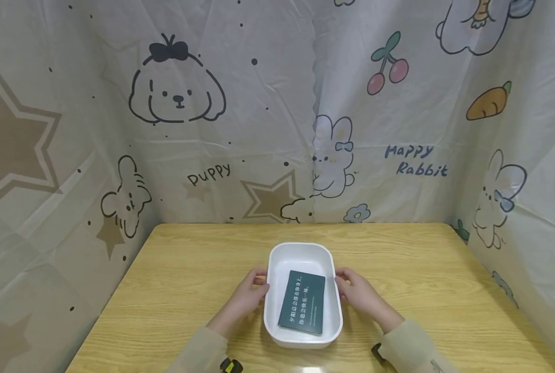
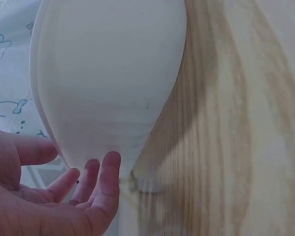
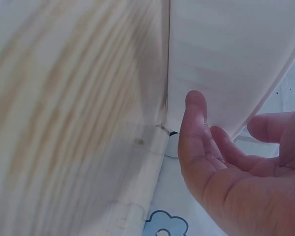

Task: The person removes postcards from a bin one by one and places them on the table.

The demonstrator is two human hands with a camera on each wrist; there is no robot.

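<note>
A white rectangular plastic basin with rounded corners sits on the wooden table in the head view. Inside it lies a dark green book, slightly slanted, with white Chinese characters on its cover. My left hand holds the basin's left side, thumb at the rim and fingertips against the outer wall. On the opposite side, my right hand holds it in the same way. The left wrist view shows the left fingers bent lightly below the rim. In the right wrist view, the right fingers meet the basin's outer wall.
The wood-grain table stretches out on both sides of the basin and behind it. A pale curtain printed with cartoon animals hangs along the table's back edge and both sides.
</note>
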